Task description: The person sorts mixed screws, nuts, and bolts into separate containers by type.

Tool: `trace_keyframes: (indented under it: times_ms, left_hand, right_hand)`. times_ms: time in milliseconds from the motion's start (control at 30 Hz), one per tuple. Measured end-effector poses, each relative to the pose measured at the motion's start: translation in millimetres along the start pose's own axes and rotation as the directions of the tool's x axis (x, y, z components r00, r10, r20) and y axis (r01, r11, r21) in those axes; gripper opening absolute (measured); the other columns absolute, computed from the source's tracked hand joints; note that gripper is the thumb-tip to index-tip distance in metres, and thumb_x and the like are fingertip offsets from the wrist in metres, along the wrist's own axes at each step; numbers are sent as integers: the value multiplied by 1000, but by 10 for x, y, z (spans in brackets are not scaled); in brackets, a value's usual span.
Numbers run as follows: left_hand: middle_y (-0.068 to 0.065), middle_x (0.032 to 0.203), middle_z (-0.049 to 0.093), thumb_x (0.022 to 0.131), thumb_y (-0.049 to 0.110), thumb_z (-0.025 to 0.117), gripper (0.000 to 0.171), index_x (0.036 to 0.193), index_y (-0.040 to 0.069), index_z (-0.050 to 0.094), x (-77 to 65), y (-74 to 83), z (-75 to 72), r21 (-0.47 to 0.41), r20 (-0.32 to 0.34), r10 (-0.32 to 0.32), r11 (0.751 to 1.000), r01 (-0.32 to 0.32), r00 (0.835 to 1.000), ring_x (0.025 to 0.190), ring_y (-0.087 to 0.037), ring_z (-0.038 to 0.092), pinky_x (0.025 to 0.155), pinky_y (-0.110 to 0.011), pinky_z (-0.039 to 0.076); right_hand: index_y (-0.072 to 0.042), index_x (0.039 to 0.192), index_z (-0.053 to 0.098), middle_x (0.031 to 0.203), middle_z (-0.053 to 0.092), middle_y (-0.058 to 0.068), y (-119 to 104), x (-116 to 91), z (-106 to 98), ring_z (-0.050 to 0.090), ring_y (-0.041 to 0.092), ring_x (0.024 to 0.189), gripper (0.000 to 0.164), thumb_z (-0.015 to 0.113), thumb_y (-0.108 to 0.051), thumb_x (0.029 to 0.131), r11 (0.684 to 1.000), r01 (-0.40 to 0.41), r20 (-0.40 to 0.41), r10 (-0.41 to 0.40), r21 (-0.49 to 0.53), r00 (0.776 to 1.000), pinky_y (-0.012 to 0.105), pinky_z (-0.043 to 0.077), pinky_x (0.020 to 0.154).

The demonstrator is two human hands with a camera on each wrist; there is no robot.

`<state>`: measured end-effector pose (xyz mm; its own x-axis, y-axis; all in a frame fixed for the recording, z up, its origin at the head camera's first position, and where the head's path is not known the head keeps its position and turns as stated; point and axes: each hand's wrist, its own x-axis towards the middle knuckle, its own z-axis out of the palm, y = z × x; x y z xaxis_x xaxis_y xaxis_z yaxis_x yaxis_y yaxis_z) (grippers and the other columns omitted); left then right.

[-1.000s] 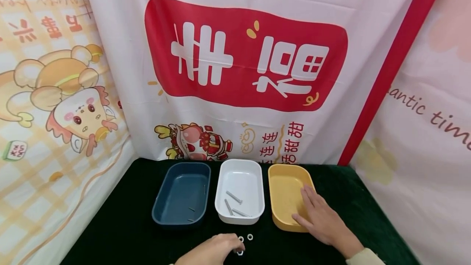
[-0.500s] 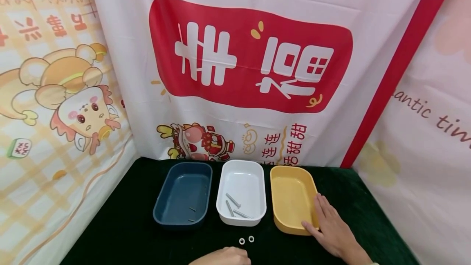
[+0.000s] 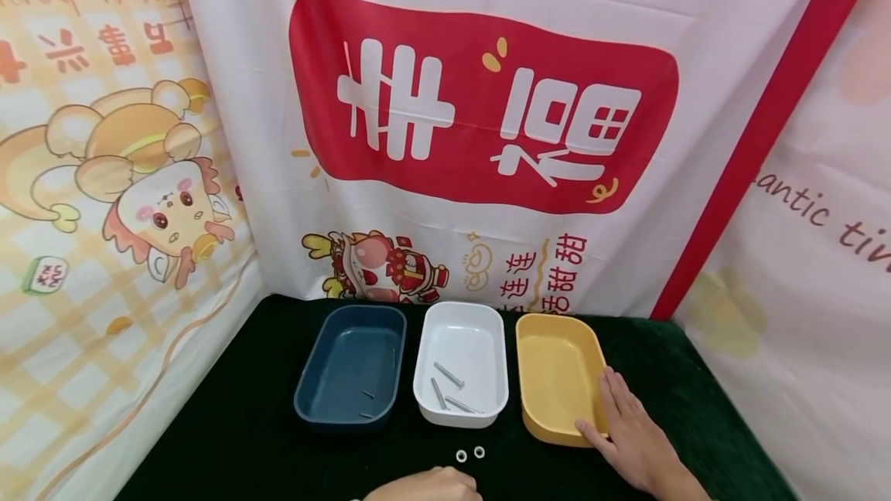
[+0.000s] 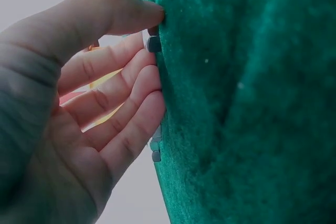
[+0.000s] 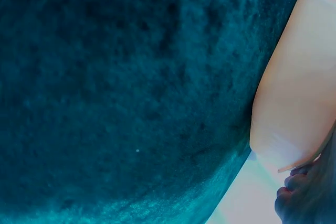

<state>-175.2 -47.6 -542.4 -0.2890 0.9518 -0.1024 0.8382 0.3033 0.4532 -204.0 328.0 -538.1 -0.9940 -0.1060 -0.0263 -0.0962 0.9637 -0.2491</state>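
Observation:
My left hand lies low at the front of the green cloth, partly cut off by the head view's edge. In the left wrist view its thumb and index finger pinch a small metal nut down at the cloth. Just ahead of that hand, two more nuts lie side by side. My right hand rests against the right side of the yellow tray, fingers straight along its wall and thumb at the near corner. The right wrist view has only the tray's pale wall and dark knuckles beside it.
A white tray in the middle holds three bolts. To its left, a blue tray contains several thin screws. The trays stand in a row on dark green cloth, with printed curtains behind and at both sides.
My left hand has drawn back toward the front edge, and its nut is now hidden from the head view. My right hand has shifted from over the yellow tray to its right side.

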Motion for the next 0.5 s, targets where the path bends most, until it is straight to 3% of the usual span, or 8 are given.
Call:
trace_keyframes:
  times_ms: [233,500]
  left_hand:
    - [20,85,63,105,26,66,10,104,25,76,27,21,-37,-77,18,-58,995,59,998,74,16,57,67,-5,50]
    - [21,88,64,105,28,66,9,105,26,75,10,36,-33,-38,27,-28,999,29,999,75,19,56,68,-3,48]
  right_hand:
    - [-4,170,9,178,8,19,3,16,-27,14,47,162,110,41,-81,98,1000,10,-18,-10,-8,1000,69,23,126]
    - [-3,169,10,178,8,20,-9,8,-13,14,48,162,110,41,-80,98,1000,9,5,-8,-18,1000,68,24,127]
